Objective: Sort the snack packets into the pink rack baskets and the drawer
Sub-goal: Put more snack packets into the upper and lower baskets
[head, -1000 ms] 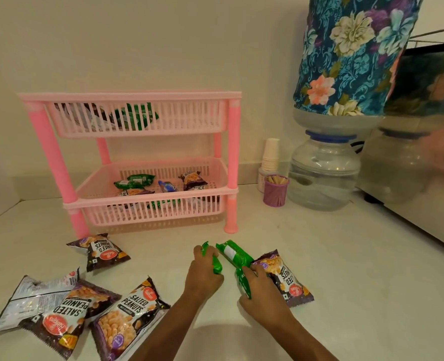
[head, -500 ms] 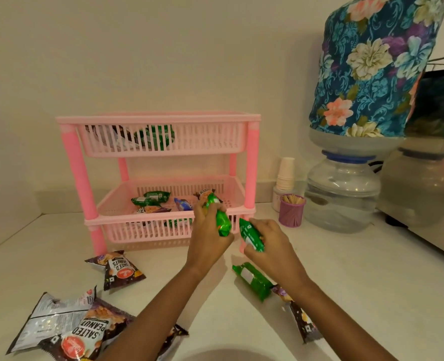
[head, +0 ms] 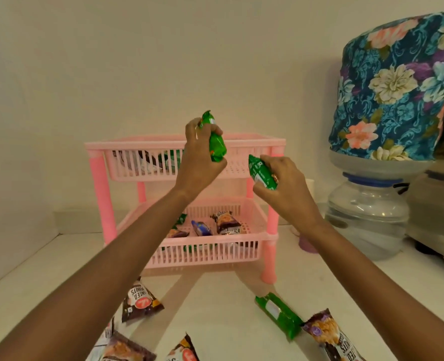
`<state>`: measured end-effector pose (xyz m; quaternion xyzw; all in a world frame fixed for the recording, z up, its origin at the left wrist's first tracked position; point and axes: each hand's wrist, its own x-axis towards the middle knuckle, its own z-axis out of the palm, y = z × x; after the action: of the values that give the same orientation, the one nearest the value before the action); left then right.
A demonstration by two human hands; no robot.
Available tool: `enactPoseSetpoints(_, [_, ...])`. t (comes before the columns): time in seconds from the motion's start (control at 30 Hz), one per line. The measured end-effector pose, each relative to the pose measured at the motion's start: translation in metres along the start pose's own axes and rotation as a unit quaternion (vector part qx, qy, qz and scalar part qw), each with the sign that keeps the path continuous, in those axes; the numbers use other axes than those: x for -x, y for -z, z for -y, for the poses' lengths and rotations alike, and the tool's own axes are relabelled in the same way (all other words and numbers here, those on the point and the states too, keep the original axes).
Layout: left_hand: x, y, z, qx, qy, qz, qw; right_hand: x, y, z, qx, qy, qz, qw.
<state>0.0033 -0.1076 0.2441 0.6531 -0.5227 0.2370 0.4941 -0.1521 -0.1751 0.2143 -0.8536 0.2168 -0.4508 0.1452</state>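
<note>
My left hand [head: 198,162] grips a green snack packet [head: 215,142] held upright at the rim of the pink rack's top basket [head: 244,157]. To its right, my right hand [head: 280,188] grips a second green packet [head: 261,171] in front of that basket's right end. The top basket holds dark and green packets at its left. In the lower basket [head: 215,252] lie several small packets. On the counter a third green packet [head: 279,313] rests beside a peanut packet [head: 333,334]. More salted peanut packets [head: 139,303] lie at the lower left.
A water dispenser jar [head: 366,220] under a floral cloth cover [head: 395,92] stands to the right of the rack. A small purple cup [head: 306,246] sits behind my right forearm. A metal appliance [head: 439,217] is at the far right. A white wall runs behind.
Both hands rose from the lower basket's height to the top basket, each still holding its green packet. The camera moved closer and tilted up.
</note>
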Motion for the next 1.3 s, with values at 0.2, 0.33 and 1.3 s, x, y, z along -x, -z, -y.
enactPoseSetpoints(0.2, [-0.064, 0.010, 0.015, 0.034, 0.027, 0.046, 0.998, -0.043, -0.002, 0.009, 0.004, 0.031, -0.033, 0.999])
enactPoseSetpoints(0.33, [-0.104, 0.003, 0.032, 0.039, 0.083, 0.117, 0.989, -0.077, -0.005, 0.009, 0.020, 0.064, -0.055, 0.996])
enactPoseSetpoints(1.3, [-0.124, -0.039, 0.079, -0.100, 0.127, 0.206, 0.965, -0.234, -0.085, -0.043, 0.219, -0.158, 0.287, 0.919])
